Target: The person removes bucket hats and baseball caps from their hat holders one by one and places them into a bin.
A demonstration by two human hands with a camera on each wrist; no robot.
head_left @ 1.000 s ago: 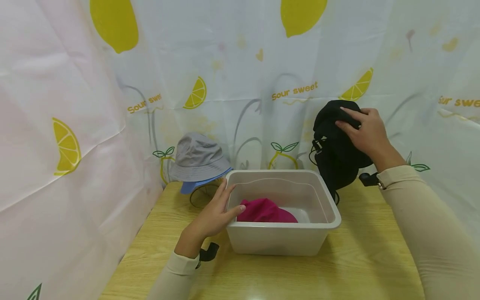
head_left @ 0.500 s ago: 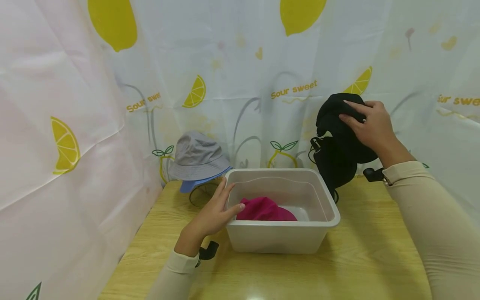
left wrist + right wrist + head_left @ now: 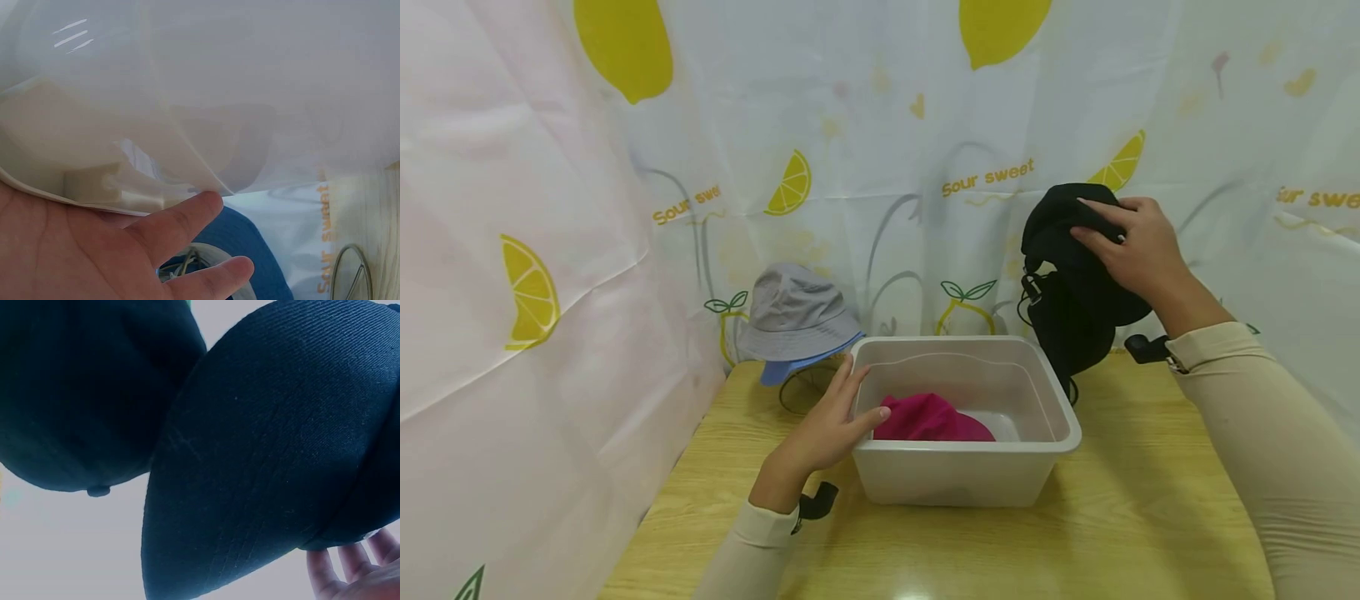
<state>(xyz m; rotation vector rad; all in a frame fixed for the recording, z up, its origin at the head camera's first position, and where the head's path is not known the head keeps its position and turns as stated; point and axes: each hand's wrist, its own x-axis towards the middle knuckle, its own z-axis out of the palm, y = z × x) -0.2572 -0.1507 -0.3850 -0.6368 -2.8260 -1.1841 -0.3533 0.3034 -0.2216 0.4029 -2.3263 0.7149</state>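
Observation:
My right hand grips a black baseball cap by its crown, thumb and fingers pinching the cloth, raised behind the right side of a white plastic bin. Just below hangs another black cap, its strap and buckle showing. The held cap's brim fills the right wrist view, with fingertips at its lower right. Inside the bin lies a magenta cap. My left hand rests on the bin's left rim, its fairly straight fingers along the outer wall and the thumb at the front corner.
Behind my left hand, a grey bucket hat sits over a blue brim on a round wire stand. The wooden table carries everything. A lemon-print curtain closes off the back and left.
My right hand has lifted the black cap a little, widening the gap to the cap below, then shifted it slightly left. The left hand and bin have stayed in place.

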